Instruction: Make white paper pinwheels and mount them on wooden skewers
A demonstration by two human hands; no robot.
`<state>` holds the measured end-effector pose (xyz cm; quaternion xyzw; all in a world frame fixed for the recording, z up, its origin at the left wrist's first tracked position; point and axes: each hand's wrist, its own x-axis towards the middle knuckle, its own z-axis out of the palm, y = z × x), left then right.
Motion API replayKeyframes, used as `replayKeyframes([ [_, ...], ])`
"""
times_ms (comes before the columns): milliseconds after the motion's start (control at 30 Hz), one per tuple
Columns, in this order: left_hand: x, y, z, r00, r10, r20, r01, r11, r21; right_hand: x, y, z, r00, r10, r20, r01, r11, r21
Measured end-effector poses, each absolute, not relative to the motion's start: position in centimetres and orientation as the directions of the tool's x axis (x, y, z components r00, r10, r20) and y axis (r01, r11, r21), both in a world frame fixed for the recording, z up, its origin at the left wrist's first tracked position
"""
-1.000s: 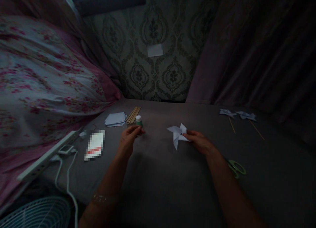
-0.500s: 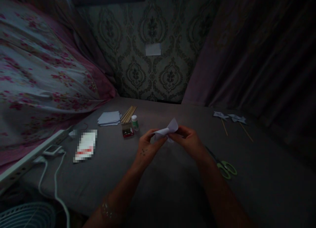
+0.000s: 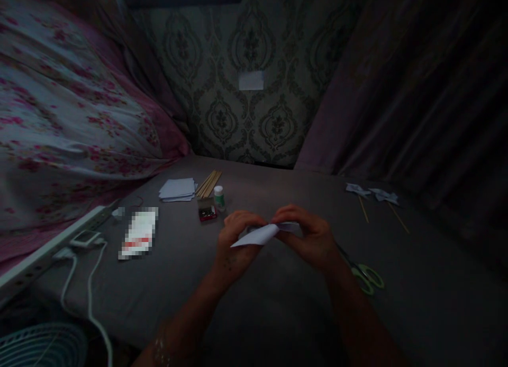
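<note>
Between my two hands, above the middle of the grey surface, is a folded white paper pinwheel [image 3: 256, 235]. My left hand [image 3: 237, 245] grips it from the left, with the thumb underneath and the fingers curled over the top. My right hand [image 3: 311, 233] pinches it near its centre and right side. One pointed flap sticks out to the left, and the fingers hide part of the paper. Green-handled scissors [image 3: 369, 278] lie beside my right wrist, their blades partly covered by it.
Behind my left hand stand a small white-capped bottle [image 3: 219, 196] and an open red box of small metal pieces [image 3: 207, 212]. Wooden sticks [image 3: 209, 184] and stacked white paper [image 3: 178, 189] lie farther back. Two paper pinwheels on sticks [image 3: 384, 196] rest at right; a power strip [image 3: 51, 242] runs along the left.
The paper has been tilted and turned, so its upright flap no longer shows and a point now faces left. Both hands have shifted slightly, with fingers now over the top.
</note>
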<state>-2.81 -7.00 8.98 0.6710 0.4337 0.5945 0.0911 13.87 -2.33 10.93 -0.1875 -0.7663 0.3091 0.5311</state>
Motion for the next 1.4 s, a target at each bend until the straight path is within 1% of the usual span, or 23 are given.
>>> replayKeyframes([
  [100,-3.0,-7.4,9.6,-0.009,0.598,0.802,0.544,-0.670,0.506,14.0,-2.8,11.6,-0.376,0.527,0.762,-0.019,0.818,-0.575],
  [233,-3.5,-8.1,10.3,0.059,0.510,0.858,0.581,-0.717,0.386,14.4,-3.3,12.4,-0.402,0.407,0.820,0.021,0.900,-0.436],
  [333,-3.9,-8.5,10.6,0.097,0.480,0.872,0.582,-0.738,0.342,14.6,-3.7,12.5,-0.414,0.347,0.842,0.036,0.930,-0.366],
  [500,-4.4,-8.6,10.7,0.134,0.469,0.873,0.562,-0.762,0.323,14.5,-4.0,12.2,-0.423,0.297,0.856,0.073,0.953,-0.294],
  [733,-4.5,-8.6,10.9,0.137,0.458,0.878,0.558,-0.768,0.314,14.5,-4.2,12.7,-0.449,0.265,0.854,0.113,0.964,-0.240],
  [900,-4.6,-8.7,11.1,0.149,0.419,0.896,0.596,-0.761,0.257,14.7,-4.5,12.9,-0.448,0.235,0.863,0.121,0.972,-0.202],
  [1000,-4.8,-9.0,11.1,0.189,0.397,0.898,0.609,-0.764,0.210,14.9,-4.6,13.0,-0.456,0.224,0.861,0.136,0.974,-0.181],
  [1167,-5.0,-9.1,10.7,0.185,0.382,0.906,0.622,-0.759,0.193,15.0,-4.8,13.2,-0.480,0.213,0.851,0.139,0.976,-0.166],
  [1400,-5.1,-9.1,10.8,0.209,0.326,0.922,0.654,-0.748,0.116,14.8,-5.1,13.6,-0.468,0.205,0.860,0.154,0.977,-0.150],
])
